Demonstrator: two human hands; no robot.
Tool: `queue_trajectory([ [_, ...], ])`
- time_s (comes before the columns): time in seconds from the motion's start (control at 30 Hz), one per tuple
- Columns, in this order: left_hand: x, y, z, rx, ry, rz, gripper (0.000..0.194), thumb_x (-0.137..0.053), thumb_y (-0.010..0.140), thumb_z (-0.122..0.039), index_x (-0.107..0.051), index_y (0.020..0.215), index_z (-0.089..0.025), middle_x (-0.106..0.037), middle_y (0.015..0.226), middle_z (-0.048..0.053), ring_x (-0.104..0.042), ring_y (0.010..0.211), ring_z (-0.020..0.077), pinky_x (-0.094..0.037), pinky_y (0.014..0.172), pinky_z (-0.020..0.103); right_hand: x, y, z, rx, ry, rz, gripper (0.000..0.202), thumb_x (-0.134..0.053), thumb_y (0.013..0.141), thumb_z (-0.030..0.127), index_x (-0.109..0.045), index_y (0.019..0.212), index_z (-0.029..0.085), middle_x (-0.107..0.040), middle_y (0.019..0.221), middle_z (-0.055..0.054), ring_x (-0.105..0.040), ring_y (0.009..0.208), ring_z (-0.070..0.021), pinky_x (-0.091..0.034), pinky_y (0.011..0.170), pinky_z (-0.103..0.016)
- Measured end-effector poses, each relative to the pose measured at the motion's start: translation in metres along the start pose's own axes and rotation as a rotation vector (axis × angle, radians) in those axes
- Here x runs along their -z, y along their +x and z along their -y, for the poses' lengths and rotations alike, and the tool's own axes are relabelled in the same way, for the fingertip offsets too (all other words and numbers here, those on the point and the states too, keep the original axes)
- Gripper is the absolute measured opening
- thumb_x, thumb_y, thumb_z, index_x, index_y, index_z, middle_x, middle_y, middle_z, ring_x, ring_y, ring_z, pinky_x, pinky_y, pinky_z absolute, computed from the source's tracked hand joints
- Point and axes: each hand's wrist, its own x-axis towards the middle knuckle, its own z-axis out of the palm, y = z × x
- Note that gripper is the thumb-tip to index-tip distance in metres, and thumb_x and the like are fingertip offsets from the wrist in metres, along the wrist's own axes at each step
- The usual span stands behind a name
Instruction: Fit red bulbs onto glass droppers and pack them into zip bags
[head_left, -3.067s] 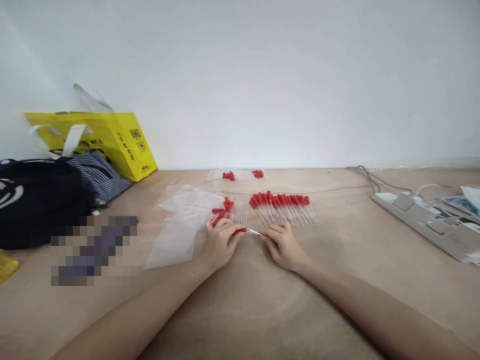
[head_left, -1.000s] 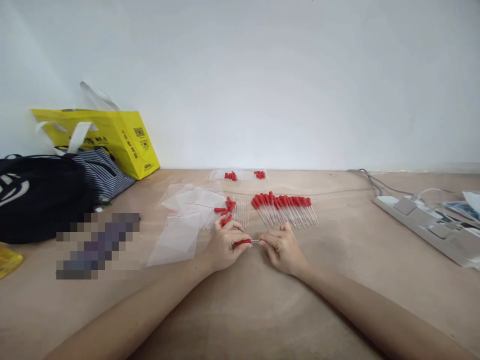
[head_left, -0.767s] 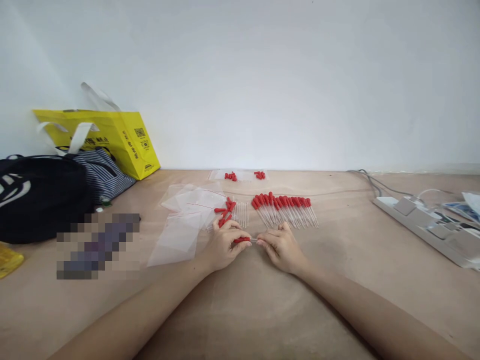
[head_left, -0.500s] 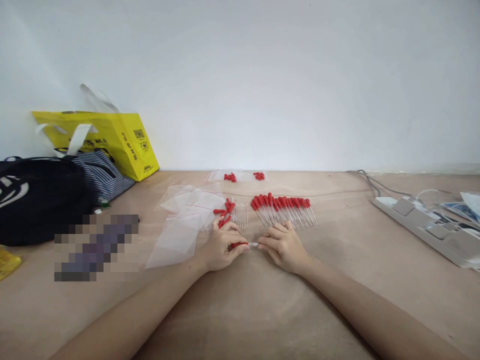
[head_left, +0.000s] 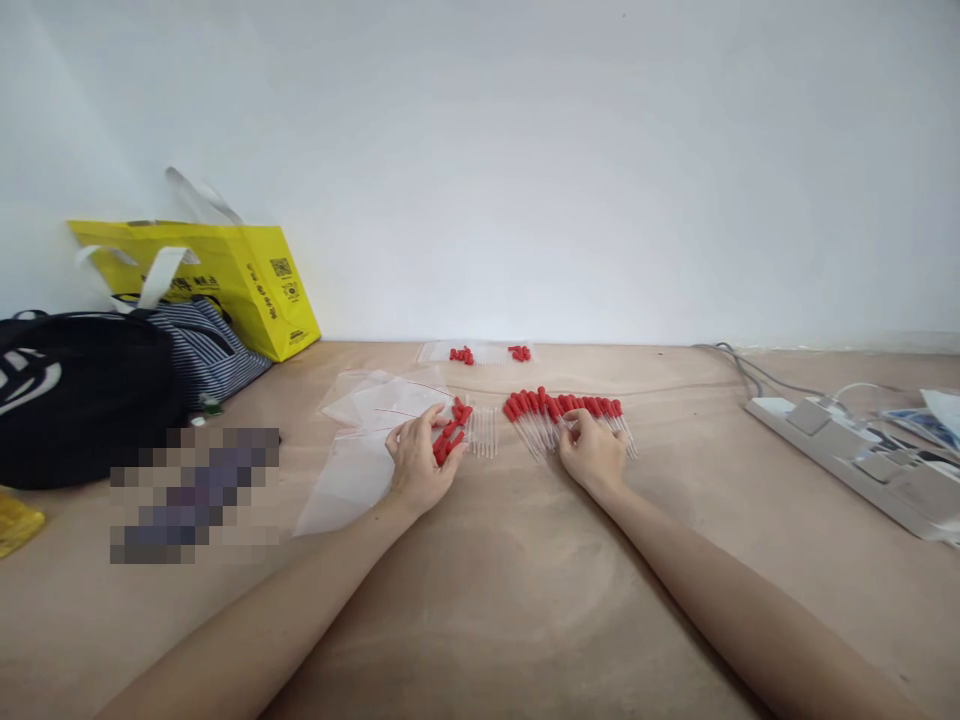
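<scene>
My left hand (head_left: 421,460) is at the loose red rubber bulbs (head_left: 448,440), its fingers apart around the left side of the pile. Thin clear glass tubes (head_left: 484,432) lie side by side just right of those bulbs. My right hand (head_left: 594,450) is over the row of tubes fitted with red bulbs (head_left: 541,405), fingers bent down among them; what its fingertips grip, if anything, is too small to tell. Clear plastic bags (head_left: 349,480) lie partly behind my left hand and forearm.
Near the wall, another clear bag (head_left: 435,350) bears small red bulbs and tubes. A yellow bag (head_left: 262,290), striped bag (head_left: 199,345) and black bag (head_left: 90,400) stand left. A white power strip (head_left: 847,465) with plugs and cables lies right.
The bulb-and-tube piece held between both hands is no longer seen there. My left hand has moved left and opened by the loose bulbs; my right hand has moved up to the assembled row.
</scene>
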Motion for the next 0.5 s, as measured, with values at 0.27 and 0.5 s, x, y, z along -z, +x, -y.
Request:
queue_trajectory([
  [0.27,0.0,0.0,-0.002,0.027,0.039,0.055,0.049,-0.057,0.069,-0.029,-0.036,0.114,-0.02,-0.059,0.1,0.006,-0.048,0.099,0.0239,-0.023,0.09,0.04,-0.004,0.008,0.007,0.009,-0.058,0.052,0.019,-0.046,0.072,0.023,-0.06,0.084,0.023,-0.063,0.072,-0.002,-0.053,0.077,-0.0183,-0.022,0.075,-0.033],
  [0.5,0.001,0.001,0.004,0.034,0.231,0.122,0.026,-0.057,0.069,-0.032,-0.054,0.095,-0.024,-0.057,0.1,0.005,-0.045,0.098,0.0248,-0.021,0.087,0.043,-0.008,0.017,0.007,-0.001,-0.08,0.074,0.02,-0.045,0.075,0.025,-0.063,0.082,0.023,-0.064,0.072,-0.004,-0.053,0.079,-0.0198,-0.022,0.077,-0.035],
])
